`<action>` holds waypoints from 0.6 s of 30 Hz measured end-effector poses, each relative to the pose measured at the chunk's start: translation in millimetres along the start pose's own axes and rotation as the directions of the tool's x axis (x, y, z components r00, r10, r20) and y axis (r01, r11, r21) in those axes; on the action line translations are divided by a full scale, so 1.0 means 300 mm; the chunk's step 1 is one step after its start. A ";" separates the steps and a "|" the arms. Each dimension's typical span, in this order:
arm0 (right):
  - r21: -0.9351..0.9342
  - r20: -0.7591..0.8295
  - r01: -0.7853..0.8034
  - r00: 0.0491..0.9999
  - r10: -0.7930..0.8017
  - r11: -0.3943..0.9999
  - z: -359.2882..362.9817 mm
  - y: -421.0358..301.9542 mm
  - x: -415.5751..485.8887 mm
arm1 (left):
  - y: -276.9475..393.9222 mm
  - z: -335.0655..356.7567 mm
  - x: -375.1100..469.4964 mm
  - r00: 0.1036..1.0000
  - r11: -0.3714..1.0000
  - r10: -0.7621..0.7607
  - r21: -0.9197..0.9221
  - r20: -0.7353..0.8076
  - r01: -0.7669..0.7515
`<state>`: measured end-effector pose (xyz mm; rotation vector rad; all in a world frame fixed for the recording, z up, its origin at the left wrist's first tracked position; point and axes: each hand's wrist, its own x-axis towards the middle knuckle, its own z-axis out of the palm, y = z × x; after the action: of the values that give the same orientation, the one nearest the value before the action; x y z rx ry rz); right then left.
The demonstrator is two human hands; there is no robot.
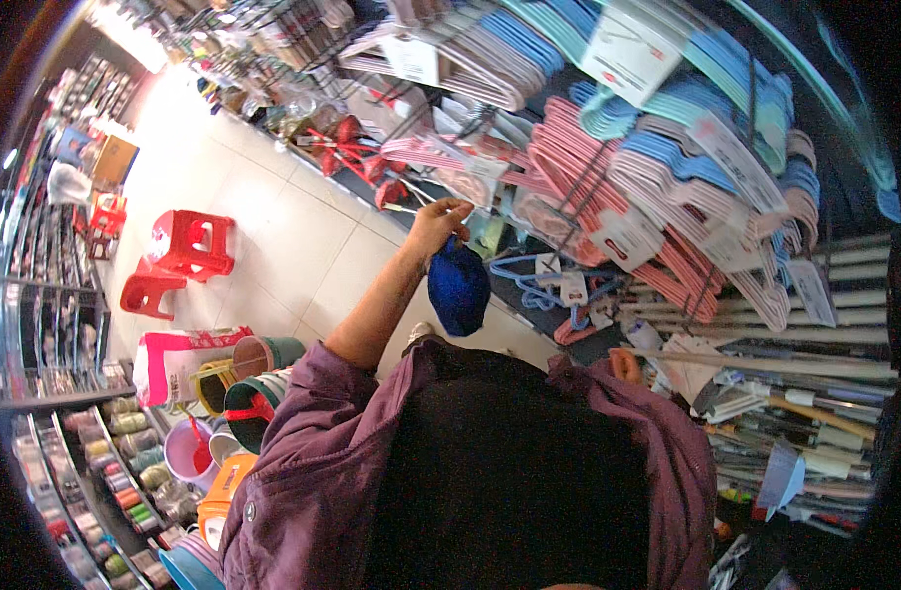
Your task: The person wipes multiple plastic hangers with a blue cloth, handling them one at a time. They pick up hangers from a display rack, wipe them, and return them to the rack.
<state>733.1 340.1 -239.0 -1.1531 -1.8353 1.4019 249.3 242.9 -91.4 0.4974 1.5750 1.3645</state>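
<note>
My left hand point(444, 220) reaches forward from a rolled purple sleeve, thumb and fingertips pinched together. From its curled lower fingers hangs a dark blue, rounded item point(459, 289), apparently fabric; its exact kind is unclear. Just beyond the fingers are red-headed items with thin white sticks point(393, 193) and packaged goods on the rack. Of my right hand point(626, 366), only a small part shows beside the purple sleeve, near a long pale pole point(760, 360). Whether it touches the pole cannot be told. Bundles of pink hangers point(579, 177) and blue hangers point(542, 284) hang ahead to the right.
Red plastic stools point(192, 240) stand on the tiled floor at left. Nearer me are a green bucket point(250, 413), a purple bucket point(188, 446) and an orange container point(227, 483). Shelves with spools point(129, 472) line the lower left. Many poles point(826, 442) lie stacked at right.
</note>
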 end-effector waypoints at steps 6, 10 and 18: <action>0.214 0.464 0.008 0.879 -0.109 0.977 0.527 -0.588 0.158 | 0.112 -0.066 -0.106 0.998 0.954 0.012 -0.300 0.063 0.007; 0.282 0.521 0.099 0.819 -0.240 0.954 0.923 -0.955 0.207 | 0.181 -0.161 -0.146 0.999 0.875 0.034 -0.483 0.006 -0.027; 0.406 0.661 -0.219 0.741 -0.119 0.887 1.553 -1.112 0.433 | 0.220 -0.943 -0.205 0.988 0.747 0.063 -0.649 -0.141 -0.140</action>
<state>186.6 203.1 -72.0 -0.4576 -1.7268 2.3587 20.1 64.0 -30.7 0.0646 1.0398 1.9396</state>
